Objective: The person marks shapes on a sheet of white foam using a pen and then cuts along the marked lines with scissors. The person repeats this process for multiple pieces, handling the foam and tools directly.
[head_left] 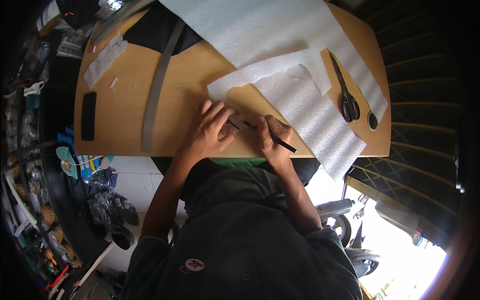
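Observation:
My right hand point(274, 138) grips a black marker point(284, 144), its tip pointing left toward a small white piece of paper point(241, 123) near the table's front edge. Beside that paper, my left hand point(210, 127) has its fingers curled, with a small black cap-like piece point(231, 123) between thumb and fingertips. The left fingers partly hide the paper. Just beyond both hands lies a cut sheet of white foam point(260, 70), and another foam strip point(312, 117) runs past the right hand and over the front edge.
Black-handled scissors point(345, 95) and a tape roll point(372, 121) lie on the right of the wooden table point(190, 82). A long grey metal ruler point(159, 95), a dark rectangular block point(88, 116) and a marked paper piece point(105, 61) are at left. Large foam point(270, 25) covers the back.

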Tool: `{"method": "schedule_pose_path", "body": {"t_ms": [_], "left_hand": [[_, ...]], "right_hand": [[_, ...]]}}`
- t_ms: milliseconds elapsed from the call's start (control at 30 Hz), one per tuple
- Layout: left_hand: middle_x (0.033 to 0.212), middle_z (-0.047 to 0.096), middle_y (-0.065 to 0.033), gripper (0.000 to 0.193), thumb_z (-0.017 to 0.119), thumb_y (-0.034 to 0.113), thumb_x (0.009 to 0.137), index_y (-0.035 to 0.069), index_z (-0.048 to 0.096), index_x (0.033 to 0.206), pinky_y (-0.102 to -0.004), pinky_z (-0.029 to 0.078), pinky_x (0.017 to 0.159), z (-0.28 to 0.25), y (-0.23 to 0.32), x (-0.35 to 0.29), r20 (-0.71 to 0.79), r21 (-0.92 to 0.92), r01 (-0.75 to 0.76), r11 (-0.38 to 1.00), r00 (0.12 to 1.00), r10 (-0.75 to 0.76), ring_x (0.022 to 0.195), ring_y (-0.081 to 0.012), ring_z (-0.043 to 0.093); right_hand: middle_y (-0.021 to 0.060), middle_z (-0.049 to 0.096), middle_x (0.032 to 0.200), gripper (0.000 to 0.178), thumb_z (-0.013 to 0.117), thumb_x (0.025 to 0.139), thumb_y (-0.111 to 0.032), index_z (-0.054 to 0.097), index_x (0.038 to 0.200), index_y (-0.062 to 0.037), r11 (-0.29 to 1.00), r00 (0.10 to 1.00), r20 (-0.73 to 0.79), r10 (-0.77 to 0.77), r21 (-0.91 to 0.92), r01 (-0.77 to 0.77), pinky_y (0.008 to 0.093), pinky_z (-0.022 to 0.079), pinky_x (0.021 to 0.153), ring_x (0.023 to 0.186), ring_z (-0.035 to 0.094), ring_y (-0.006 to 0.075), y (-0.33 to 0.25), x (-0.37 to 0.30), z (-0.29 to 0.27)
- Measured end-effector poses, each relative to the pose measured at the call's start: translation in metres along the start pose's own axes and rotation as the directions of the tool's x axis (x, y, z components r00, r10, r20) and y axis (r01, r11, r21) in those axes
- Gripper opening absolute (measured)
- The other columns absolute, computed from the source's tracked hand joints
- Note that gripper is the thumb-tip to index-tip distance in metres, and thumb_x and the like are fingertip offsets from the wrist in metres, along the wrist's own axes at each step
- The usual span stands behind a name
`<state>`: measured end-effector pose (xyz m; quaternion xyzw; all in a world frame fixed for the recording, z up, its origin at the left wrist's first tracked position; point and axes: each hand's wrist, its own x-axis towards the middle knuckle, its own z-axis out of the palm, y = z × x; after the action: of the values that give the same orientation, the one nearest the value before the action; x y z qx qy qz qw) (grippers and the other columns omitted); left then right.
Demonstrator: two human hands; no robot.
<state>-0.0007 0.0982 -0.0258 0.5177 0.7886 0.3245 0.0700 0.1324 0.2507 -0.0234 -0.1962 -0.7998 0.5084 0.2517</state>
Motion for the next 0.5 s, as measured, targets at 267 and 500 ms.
{"method": "schedule_pose_path", "body": {"t_ms": [267, 500], "left_hand": [[0.104, 0.059, -0.0106, 0.04, 0.067, 0.01, 0.077, 0.009, 0.063, 0.117, -0.0451, 0.041, 0.093, -0.0009, -0.0008, 0.0015, 0.02, 0.015, 0.0, 1.0, 1.0, 0.0, 0.099, -0.0337, 0.049], [0.103, 0.059, -0.0096, 0.04, 0.067, 0.011, 0.077, 0.01, 0.064, 0.116, -0.0439, 0.038, 0.093, -0.0032, 0.0021, 0.0021, 0.026, 0.033, 0.005, 0.999, 1.0, -0.006, 0.099, -0.0321, 0.049]], "right_hand": [[0.0078, 0.055, 0.057, 0.031, 0.058, 0.104, -0.019, 0.071, 0.086, 0.002, 1.0, 1.0, 0.004, -0.026, -0.009, 0.026, 0.0309, 0.042, 0.051, 0.049, 0.052, 0.0141, 0.004, -0.0006, 0.0015], [0.0079, 0.056, 0.057, 0.029, 0.059, 0.103, -0.018, 0.072, 0.085, 0.0005, 0.998, 0.996, -0.079, 0.04, -0.043, -0.044, 0.0313, 0.043, 0.051, 0.05, 0.053, 0.0147, 0.0001, -0.0003, -0.002]]}}
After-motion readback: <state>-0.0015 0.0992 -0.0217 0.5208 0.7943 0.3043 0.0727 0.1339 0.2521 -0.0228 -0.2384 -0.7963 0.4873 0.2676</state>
